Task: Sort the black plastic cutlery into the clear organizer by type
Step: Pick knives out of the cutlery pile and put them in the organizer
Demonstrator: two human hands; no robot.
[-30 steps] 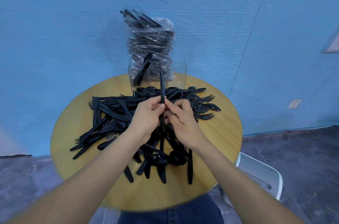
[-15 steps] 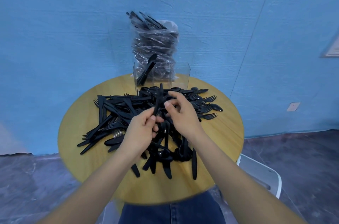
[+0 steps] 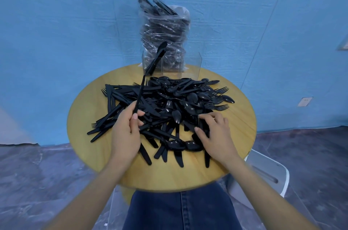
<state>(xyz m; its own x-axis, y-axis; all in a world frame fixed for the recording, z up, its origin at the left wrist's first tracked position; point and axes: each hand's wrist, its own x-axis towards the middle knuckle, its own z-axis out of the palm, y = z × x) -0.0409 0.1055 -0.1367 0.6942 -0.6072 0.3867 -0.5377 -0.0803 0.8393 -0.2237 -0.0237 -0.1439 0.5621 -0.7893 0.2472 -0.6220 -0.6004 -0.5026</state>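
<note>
Knife (image 3: pixel 140 94) upright in left hand (image 3: pixel 125 132) fingers; right hand (image 3: pixel 214 135) fingers curled into pile (image 3: pixel 169 109).

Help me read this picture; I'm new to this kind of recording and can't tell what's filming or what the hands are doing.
No machine here: a person wears a camera on the head, looking down at their own bare hands. On the round wooden table lies a pile of black cutlery: forks, spoons, knives. The left hand pinches one long black piece, raised toward the clear organizer at the far edge, which already holds a few pieces. The right hand reaches into the pile. Behind stands a plastic bag of more cutlery.
</note>
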